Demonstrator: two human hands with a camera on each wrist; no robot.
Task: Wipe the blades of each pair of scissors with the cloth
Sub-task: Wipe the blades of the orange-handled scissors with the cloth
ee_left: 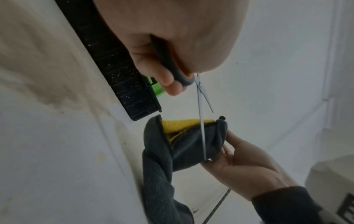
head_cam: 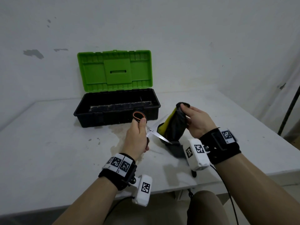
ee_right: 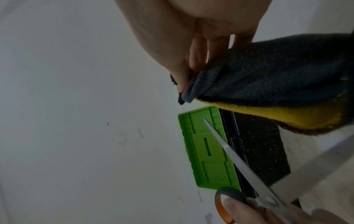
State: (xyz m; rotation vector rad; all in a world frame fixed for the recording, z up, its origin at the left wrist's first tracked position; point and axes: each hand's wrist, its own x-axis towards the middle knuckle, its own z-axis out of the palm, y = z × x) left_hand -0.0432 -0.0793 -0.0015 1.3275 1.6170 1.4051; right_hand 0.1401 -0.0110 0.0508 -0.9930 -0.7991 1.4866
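My left hand [head_cam: 138, 135] grips the grey-and-orange handles of a pair of scissors [head_cam: 155, 132], whose steel blades stand spread apart. The nearer blade [ee_left: 202, 133] lies against a dark grey cloth [head_cam: 176, 125] with a yellow inner side [ee_left: 180, 125]. The farther blade [ee_right: 228, 150] points free toward the toolbox. My right hand [head_cam: 194, 119] holds the cloth bunched up, thumb on its top edge; its lower end rests on the table. In the right wrist view my fingers [ee_right: 193, 63] pinch the cloth [ee_right: 268, 78]. Only one pair of scissors is in view.
An open toolbox with a black base [head_cam: 116, 108] and raised green lid [head_cam: 115, 70] stands at the back against the wall. The white table [head_cam: 48, 135] bears a pale stain in front of the box. A dark pole [head_cam: 289, 108] stands at the right edge.
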